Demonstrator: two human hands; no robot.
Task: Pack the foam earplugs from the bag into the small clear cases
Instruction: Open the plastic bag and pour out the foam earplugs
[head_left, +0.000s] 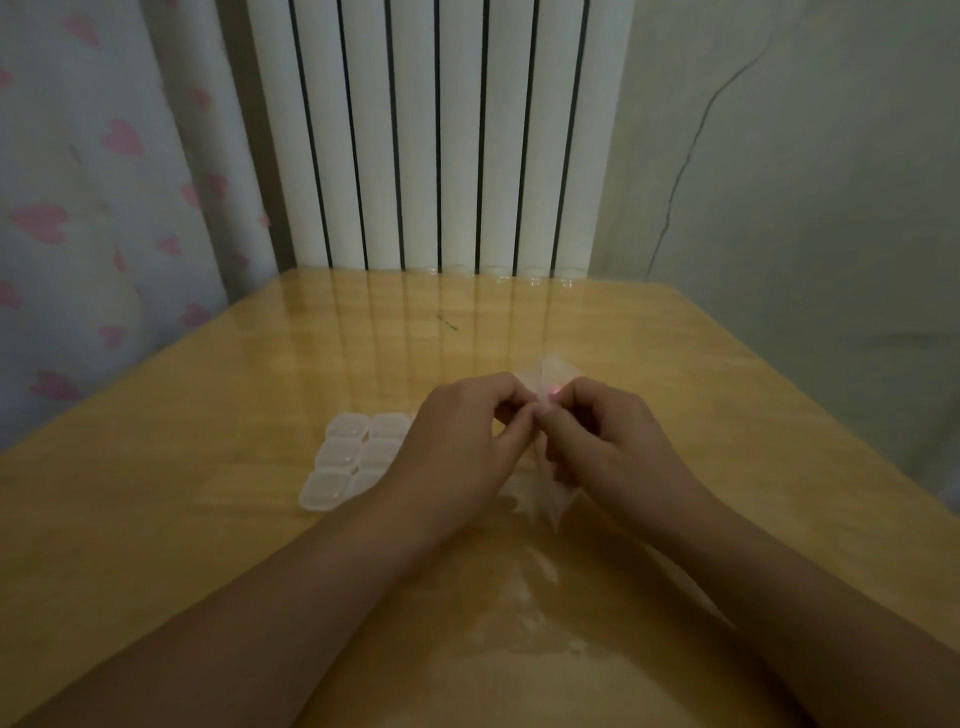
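Observation:
A small clear plastic bag (551, 371) is held upright above the wooden table (208, 467), with a hint of pink showing inside near its top. My left hand (462, 441) and my right hand (602, 441) meet at the middle of the table and both pinch the bag's upper edge between thumb and fingertips. The bag's lower end (557, 506) hangs down below my right hand. Several small clear cases (348, 460) lie packed in rows on the table just left of my left hand, partly hidden by it.
A white radiator (441, 135) stands against the wall behind the table's far edge. A curtain with pink hearts (78, 208) hangs at the left. A thin cable (691, 156) runs down the right wall.

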